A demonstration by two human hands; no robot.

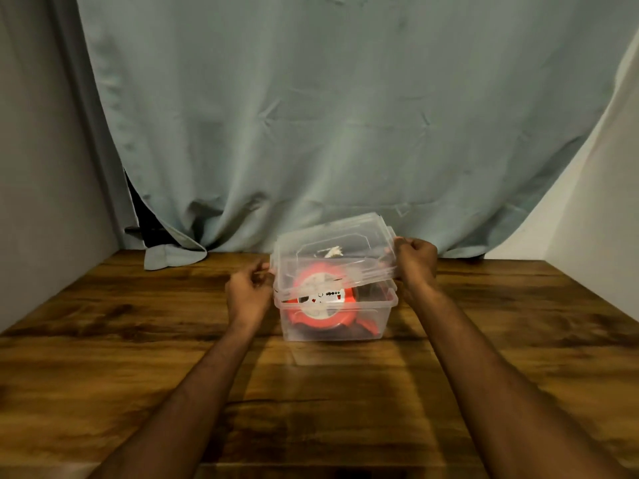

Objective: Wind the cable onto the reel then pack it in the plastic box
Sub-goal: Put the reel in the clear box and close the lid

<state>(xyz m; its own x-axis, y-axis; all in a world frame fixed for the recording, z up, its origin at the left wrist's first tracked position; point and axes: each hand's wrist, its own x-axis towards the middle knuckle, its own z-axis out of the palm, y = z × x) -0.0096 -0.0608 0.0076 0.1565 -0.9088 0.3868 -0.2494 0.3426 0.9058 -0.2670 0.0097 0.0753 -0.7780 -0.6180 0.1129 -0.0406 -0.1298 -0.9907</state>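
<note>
A clear plastic box [380, 316] stands on the wooden table in the middle of the view. Inside it lies the red cable reel [342, 318] with a white label, seen through the walls. A clear lid [332, 242] is held tilted over the box, its near edge low at the box rim and its far edge raised. My left hand [249, 292] pinches the lid's left edge. My right hand [416, 259] grips the lid's right edge. The cable itself is hard to make out through the plastic.
The wooden table [138, 340] spreads wide around the box. A pale green curtain [311, 115] hangs behind it, its hem resting on the table's far left. White walls close in on the left and right sides.
</note>
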